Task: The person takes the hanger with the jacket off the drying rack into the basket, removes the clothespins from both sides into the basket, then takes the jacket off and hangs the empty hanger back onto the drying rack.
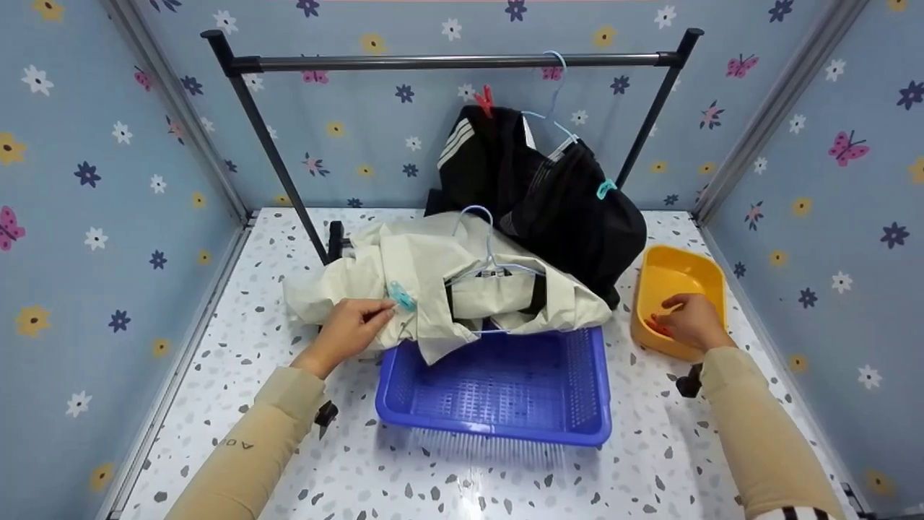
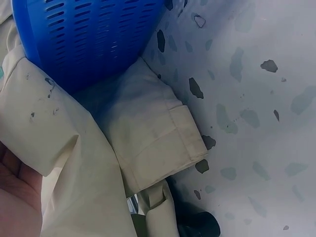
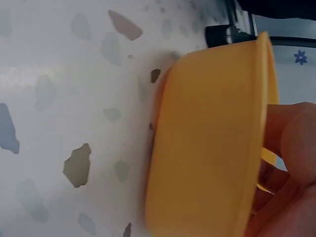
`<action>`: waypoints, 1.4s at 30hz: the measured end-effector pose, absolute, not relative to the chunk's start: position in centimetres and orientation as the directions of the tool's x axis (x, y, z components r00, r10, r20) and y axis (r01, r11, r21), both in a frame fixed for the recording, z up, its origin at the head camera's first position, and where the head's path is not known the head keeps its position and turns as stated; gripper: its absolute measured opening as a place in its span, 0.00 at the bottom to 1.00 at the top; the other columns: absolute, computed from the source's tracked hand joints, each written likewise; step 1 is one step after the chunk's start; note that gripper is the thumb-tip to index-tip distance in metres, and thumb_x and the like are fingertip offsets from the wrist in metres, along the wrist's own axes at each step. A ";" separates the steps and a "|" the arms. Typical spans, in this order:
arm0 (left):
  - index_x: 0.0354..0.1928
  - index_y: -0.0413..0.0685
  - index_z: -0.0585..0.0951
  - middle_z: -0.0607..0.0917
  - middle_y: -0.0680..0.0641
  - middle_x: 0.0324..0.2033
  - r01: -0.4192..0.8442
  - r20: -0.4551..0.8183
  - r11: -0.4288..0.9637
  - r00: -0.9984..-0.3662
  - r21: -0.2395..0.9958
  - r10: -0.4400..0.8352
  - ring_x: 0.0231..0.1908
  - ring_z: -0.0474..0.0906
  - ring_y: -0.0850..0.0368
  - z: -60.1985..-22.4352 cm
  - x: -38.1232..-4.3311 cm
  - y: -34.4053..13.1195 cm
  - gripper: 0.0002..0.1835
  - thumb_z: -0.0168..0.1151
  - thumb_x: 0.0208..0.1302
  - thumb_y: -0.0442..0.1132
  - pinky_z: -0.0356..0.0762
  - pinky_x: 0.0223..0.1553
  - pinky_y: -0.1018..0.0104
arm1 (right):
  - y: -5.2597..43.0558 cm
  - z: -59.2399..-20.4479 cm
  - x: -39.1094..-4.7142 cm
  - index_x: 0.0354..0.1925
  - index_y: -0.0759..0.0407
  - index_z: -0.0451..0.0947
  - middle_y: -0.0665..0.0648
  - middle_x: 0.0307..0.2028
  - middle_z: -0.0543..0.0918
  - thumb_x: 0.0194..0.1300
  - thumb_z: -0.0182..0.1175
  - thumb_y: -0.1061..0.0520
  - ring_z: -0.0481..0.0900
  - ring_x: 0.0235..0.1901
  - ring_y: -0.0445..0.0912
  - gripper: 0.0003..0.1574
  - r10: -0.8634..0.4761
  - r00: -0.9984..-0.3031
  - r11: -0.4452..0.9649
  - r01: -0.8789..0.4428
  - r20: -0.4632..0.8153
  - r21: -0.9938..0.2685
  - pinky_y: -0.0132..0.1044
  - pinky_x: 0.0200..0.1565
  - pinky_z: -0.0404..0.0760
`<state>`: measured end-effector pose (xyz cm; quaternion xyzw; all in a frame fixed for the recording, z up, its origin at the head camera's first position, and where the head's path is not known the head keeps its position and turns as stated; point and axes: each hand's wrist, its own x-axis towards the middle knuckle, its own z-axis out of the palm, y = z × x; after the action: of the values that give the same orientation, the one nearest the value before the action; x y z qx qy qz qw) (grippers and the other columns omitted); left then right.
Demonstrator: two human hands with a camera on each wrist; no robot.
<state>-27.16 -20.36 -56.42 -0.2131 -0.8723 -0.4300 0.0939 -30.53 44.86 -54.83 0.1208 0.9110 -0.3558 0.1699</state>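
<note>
A cream jacket (image 1: 404, 249) on a pale blue hanger (image 1: 491, 245) lies across the back of a blue basket (image 1: 498, 431), its sleeve cuff (image 2: 185, 133) beside the basket in the left wrist view. At the jacket's left shoulder, my left hand (image 1: 346, 332) pinches the fabric right beside a teal clothespin (image 1: 402, 296); the fabric hides its fingertips in the left wrist view. My right hand (image 1: 694, 319) reaches into a yellow bin (image 3: 207, 133), with thumb and fingers parted near red clothespins (image 1: 657, 325). The bin wall partly hides these fingers in the right wrist view.
A black garment (image 1: 498, 166) hangs by a blue hanger from the black rack bar (image 1: 433, 63), with a red clothespin (image 1: 485, 101) and a teal clothespin (image 1: 606, 189) on it. Flowered walls enclose the speckled table (image 1: 303, 477) at the back and sides.
</note>
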 end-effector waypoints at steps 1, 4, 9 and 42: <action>0.55 0.43 0.95 0.96 0.39 0.52 0.446 0.340 0.541 -0.895 0.714 0.290 0.50 0.95 0.52 -56.0 -26.9 -20.3 0.12 0.69 0.79 0.40 0.91 0.53 0.64 | 44.7 -54.5 -30.4 0.75 0.71 0.74 0.74 0.68 0.79 0.79 0.70 0.53 0.81 0.55 0.58 0.37 0.099 -0.917 0.715 0.335 -0.386 -0.613 0.28 0.49 0.86; 0.56 0.39 0.94 0.96 0.36 0.52 0.435 0.329 0.549 -0.900 0.714 0.285 0.51 0.95 0.42 -54.5 -25.9 -19.9 0.13 0.68 0.79 0.37 0.92 0.54 0.54 | 44.1 -53.5 -30.1 0.76 0.71 0.73 0.74 0.67 0.79 0.80 0.69 0.55 0.79 0.57 0.60 0.36 0.103 -0.932 0.708 0.315 -0.348 -0.632 0.33 0.54 0.85; 0.56 0.40 0.94 0.96 0.36 0.53 0.429 0.326 0.558 -0.903 0.710 0.280 0.52 0.95 0.43 -54.8 -26.2 -20.1 0.13 0.68 0.79 0.36 0.92 0.55 0.55 | 43.4 -52.4 -29.6 0.77 0.69 0.74 0.69 0.61 0.79 0.81 0.68 0.54 0.75 0.57 0.58 0.35 0.124 -0.945 0.701 0.299 -0.303 -0.647 0.36 0.58 0.79; 0.59 0.45 0.94 0.96 0.43 0.55 0.483 0.376 0.552 -0.876 0.680 0.303 0.55 0.95 0.46 -58.2 -28.2 -20.9 0.14 0.68 0.81 0.40 0.92 0.58 0.55 | 37.7 -50.1 -24.3 0.64 0.71 0.85 0.52 0.41 0.88 0.74 0.76 0.59 0.79 0.38 0.34 0.26 0.067 -0.997 0.650 0.019 0.033 -0.759 0.18 0.44 0.80</action>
<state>-28.22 -20.92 -58.24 -0.2247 -0.8743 -0.4166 0.1078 -24.30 37.74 -50.14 0.0235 0.9079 -0.4174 -0.0289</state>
